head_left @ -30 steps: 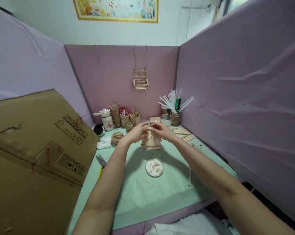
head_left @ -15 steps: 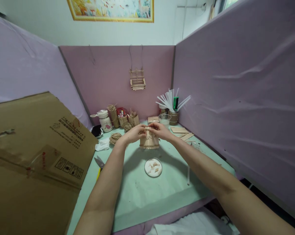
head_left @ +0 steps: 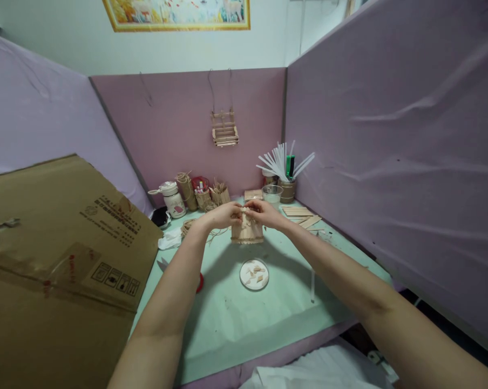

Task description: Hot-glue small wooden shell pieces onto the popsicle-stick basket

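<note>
A pale wooden craft piece (head_left: 247,233), narrower at the top and wider at a scalloped lower edge, is held above the far middle of the table. My left hand (head_left: 226,215) grips its upper left, fingers bent around the rim. On the upper right, my right hand (head_left: 265,214) has thumb and fingers pressed close to the same rim. Both sets of fingertips nearly meet there; whether a small piece is between them is hidden. Nearer to me, a round white dish (head_left: 246,284) holds several small wooden pieces (head_left: 260,278).
Scissors (head_left: 162,263) lie partly under my left forearm. A cardboard box (head_left: 66,243) leans at the left. Twine (head_left: 187,227), a white bottle (head_left: 174,201), a clear cup (head_left: 272,195) and a pot of white sticks (head_left: 287,192) line the back; flat wooden strips (head_left: 298,212) lie right.
The view has shifted slightly. My left forearm has moved a little left, and a red handle now shows beside it. Both hands keep hold of the wooden craft piece.
</note>
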A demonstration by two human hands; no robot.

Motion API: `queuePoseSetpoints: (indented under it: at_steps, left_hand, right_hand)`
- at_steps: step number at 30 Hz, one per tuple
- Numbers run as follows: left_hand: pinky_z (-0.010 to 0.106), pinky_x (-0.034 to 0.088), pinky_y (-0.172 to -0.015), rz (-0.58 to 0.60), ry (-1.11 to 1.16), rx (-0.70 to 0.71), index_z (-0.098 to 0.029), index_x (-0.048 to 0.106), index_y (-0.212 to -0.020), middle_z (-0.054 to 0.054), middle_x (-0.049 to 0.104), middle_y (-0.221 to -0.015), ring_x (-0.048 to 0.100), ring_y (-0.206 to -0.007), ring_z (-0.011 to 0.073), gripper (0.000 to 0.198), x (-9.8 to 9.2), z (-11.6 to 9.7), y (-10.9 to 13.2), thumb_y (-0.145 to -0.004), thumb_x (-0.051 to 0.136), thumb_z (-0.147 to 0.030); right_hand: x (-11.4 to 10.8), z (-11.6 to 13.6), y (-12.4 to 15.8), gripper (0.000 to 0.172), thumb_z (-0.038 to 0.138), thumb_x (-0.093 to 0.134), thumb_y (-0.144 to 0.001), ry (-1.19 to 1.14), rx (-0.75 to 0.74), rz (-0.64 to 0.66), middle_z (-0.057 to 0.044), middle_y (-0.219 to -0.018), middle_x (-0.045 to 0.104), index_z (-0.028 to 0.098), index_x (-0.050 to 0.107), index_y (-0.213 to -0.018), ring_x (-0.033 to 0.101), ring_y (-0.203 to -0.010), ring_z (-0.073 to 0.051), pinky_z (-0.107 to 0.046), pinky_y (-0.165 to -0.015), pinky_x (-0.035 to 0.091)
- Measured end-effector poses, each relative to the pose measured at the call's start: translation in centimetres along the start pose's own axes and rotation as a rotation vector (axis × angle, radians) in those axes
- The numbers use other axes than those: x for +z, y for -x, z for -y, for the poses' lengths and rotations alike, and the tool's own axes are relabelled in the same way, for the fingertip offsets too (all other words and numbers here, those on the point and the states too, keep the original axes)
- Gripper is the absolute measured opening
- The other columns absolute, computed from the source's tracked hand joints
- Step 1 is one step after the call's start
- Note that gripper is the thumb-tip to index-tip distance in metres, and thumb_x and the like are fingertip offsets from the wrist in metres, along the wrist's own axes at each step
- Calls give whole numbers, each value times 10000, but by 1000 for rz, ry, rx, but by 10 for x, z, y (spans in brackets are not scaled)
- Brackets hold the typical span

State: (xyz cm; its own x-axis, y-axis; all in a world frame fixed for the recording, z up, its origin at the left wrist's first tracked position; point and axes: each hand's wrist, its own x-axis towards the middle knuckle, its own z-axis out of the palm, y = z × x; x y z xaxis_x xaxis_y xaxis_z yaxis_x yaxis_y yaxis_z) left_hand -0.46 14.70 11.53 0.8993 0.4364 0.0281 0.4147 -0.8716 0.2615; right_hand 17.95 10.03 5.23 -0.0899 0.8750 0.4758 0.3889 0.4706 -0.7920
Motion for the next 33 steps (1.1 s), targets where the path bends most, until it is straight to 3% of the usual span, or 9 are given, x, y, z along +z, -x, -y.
queuePoseSetpoints:
  at_steps: [6, 11, 17, 23, 28, 33]
  left_hand:
    - [271, 446, -777, 26, -44, 10, -154, 657, -740, 71, 582, -979, 561, -841, 176, 137, -4, 3, -2, -725, 527, -197]
    - [285, 457, -794, 37, 27, 13, -154, 650, -755, 79, 565, -1044, 571, -862, 175, 145, -3, 13, 6, -747, 519, -214]
    - [324, 437, -907, 16, 67, 14, -157, 637, -777, 103, 546, -1123, 553, -1007, 208, 188, -3, 18, 14, -798, 523, -305]
    - [323, 432, -905, 26, 67, 17, -158, 629, -790, 105, 522, -1117, 543, -1010, 204, 194, -1, 19, 13, -814, 519, -315]
    - [311, 426, -883, 38, 72, 0, -156, 613, -785, 99, 503, -1090, 531, -1006, 206, 216, -1, 16, 17, -819, 503, -338]
    - [288, 426, -803, 42, 67, -43, -160, 603, -784, 71, 511, -978, 527, -889, 185, 218, -2, 11, 18, -819, 482, -337]
  right_hand:
    - [4, 3, -3, 275, 344, 604, -786, 7, -16, 1, -59, -879, 656, 132, 640, -958, 578, -765, -159, -290, -695, 457]
    - [5, 7, -8, 186, 288, 583, -791, 11, -47, -10, -47, -876, 660, 155, 637, -909, 577, -789, -153, -288, -727, 456]
    - [3, 10, -6, 191, 264, 558, -796, 16, -53, -30, -32, -831, 644, 147, 630, -929, 573, -806, -159, -296, -748, 451]
    - [-9, 13, 1, 212, 270, 583, -799, 121, -78, -100, -70, -1001, 647, 170, 631, -979, 573, -949, -197, -331, -826, 441]
    - [-47, 23, 52, 222, 312, 570, -835, 376, -56, -152, -103, -1082, 618, 195, 625, -1016, 555, -1036, -254, -386, -913, 405]
    - [-95, 11, 135, 291, 355, 544, -833, 770, 240, -42, -124, -1152, 592, 193, 613, -1065, 528, -1092, -287, -379, -931, 389]
